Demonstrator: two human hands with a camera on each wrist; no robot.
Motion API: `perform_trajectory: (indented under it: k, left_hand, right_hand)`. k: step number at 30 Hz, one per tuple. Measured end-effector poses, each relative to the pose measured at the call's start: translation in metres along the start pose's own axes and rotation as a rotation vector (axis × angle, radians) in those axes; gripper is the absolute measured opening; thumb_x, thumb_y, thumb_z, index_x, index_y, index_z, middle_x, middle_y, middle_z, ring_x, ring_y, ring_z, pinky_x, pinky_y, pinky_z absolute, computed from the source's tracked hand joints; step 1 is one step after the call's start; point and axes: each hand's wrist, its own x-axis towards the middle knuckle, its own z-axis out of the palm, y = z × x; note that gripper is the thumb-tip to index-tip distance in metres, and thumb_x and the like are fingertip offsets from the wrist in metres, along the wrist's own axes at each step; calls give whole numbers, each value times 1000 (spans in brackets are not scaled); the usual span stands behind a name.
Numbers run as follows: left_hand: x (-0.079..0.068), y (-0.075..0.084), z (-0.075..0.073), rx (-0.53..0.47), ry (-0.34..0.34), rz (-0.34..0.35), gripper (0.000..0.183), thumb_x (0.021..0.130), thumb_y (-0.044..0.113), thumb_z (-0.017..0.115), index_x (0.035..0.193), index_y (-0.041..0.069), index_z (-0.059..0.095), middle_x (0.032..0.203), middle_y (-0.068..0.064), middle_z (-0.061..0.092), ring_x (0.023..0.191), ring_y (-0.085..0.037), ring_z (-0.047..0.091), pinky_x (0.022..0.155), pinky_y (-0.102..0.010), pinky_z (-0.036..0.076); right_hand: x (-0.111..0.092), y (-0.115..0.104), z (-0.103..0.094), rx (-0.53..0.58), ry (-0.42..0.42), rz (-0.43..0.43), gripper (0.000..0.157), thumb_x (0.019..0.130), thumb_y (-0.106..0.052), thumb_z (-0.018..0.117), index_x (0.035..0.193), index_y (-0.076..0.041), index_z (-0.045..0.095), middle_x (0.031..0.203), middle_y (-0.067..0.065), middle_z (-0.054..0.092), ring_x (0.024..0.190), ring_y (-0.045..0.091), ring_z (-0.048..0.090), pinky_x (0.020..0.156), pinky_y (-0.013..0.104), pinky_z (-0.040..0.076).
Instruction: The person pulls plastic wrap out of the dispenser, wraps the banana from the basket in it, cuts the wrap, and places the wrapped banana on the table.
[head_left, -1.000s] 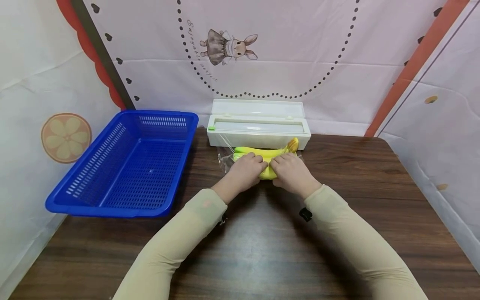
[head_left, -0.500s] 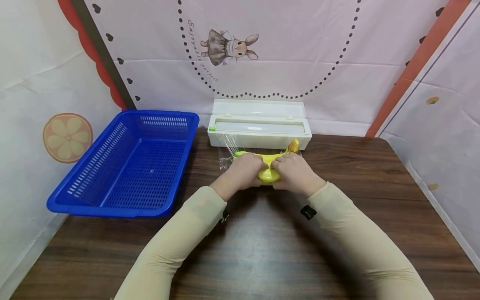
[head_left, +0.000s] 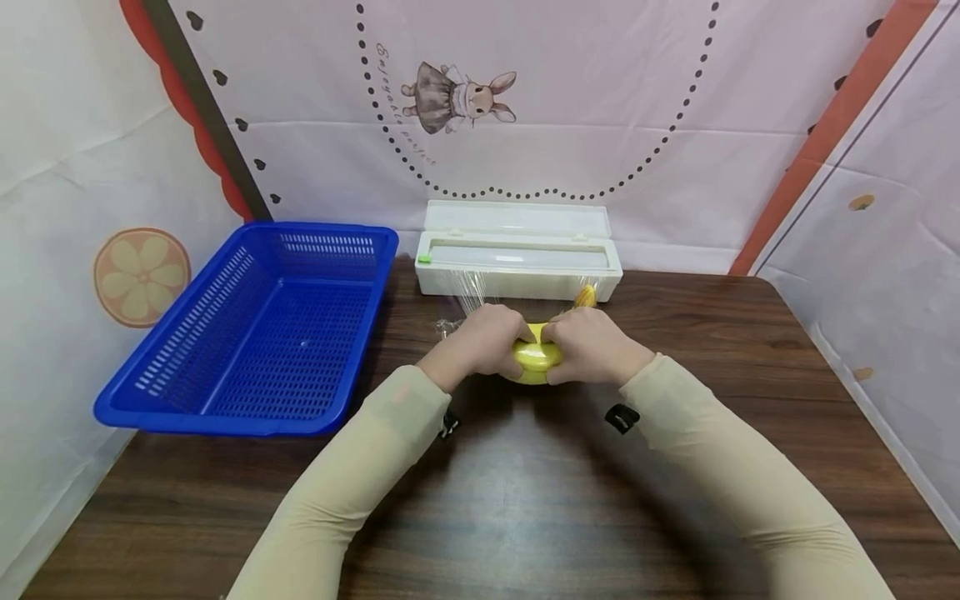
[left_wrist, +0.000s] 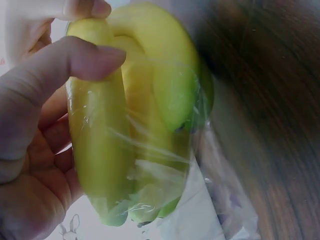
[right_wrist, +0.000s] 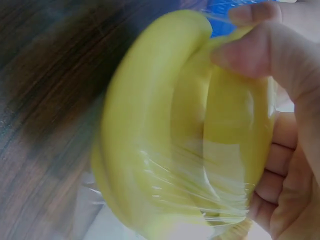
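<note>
A bunch of yellow bananas (head_left: 537, 355) with green tips lies between both hands, in front of the cling film dispenser (head_left: 517, 283). Clear cling film (right_wrist: 175, 195) wraps partly round the bunch and stretches back to the dispenser. My left hand (head_left: 491, 340) grips the bunch on its left side, its thumb laid across one banana (left_wrist: 100, 150) in the left wrist view. On the other side my right hand (head_left: 588, 346) holds it, thumb over the top and fingers behind. The hands cover much of the fruit in the head view.
A blue plastic basket (head_left: 348, 350) stands on the left of the dark wooden table (head_left: 495, 517). The dispenser's white lid (head_left: 517, 218) stands raised against the patterned cloth backdrop (head_left: 600, 92). A green slider (head_left: 424, 258) sits at the dispenser's left end.
Both hands have rolled the bananas over, slightly toward the body. More of the curved yellow side faces up, and the film is pulled tauter from the dispenser.
</note>
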Motion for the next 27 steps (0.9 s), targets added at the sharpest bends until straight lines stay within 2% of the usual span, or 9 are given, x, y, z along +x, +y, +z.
perform_trajectory:
  k: [4, 11, 16, 23, 27]
  left_hand:
    - [-1, 0, -3, -58, -42, -2, 17, 64, 18, 76, 79, 22, 72, 68, 10, 58, 62, -10, 45, 58, -23, 36]
    - [-2, 2, -9, -154, -102, 16, 21, 63, 15, 74, 83, 22, 74, 61, 11, 54, 58, -8, 42, 55, -21, 36]
    - [-2, 0, -9, -212, -140, 37, 25, 64, 15, 74, 88, 22, 76, 61, 12, 58, 58, -7, 43, 55, -20, 37]
    - [-5, 1, -11, -312, -199, 37, 30, 66, 14, 77, 95, 22, 77, 70, 12, 68, 60, -6, 49, 57, -20, 44]
    - [-10, 3, -13, -332, -227, 39, 31, 65, 14, 78, 95, 22, 77, 71, 12, 68, 60, -6, 49, 57, -20, 44]
  right_hand:
    - [1, 0, -4, 53, -50, -2, 22, 58, -26, 71, 60, -20, 50, 57, -10, 39, 53, 9, 36, 48, 26, 31]
    - [1, 2, -10, 143, -117, -7, 27, 59, -23, 68, 55, -22, 42, 52, -12, 28, 49, 5, 26, 47, 22, 23]
    - [1, 4, -11, 172, -154, -24, 25, 60, -23, 67, 55, -23, 42, 52, -12, 28, 48, 4, 24, 47, 20, 22]
    - [-2, 3, -16, 246, -216, -45, 19, 64, -22, 68, 58, -22, 50, 51, -12, 32, 43, 3, 26, 47, 20, 23]
    - [-3, 1, -16, 264, -232, -73, 17, 64, -21, 66, 58, -22, 50, 51, -11, 31, 43, 2, 24, 44, 19, 21]
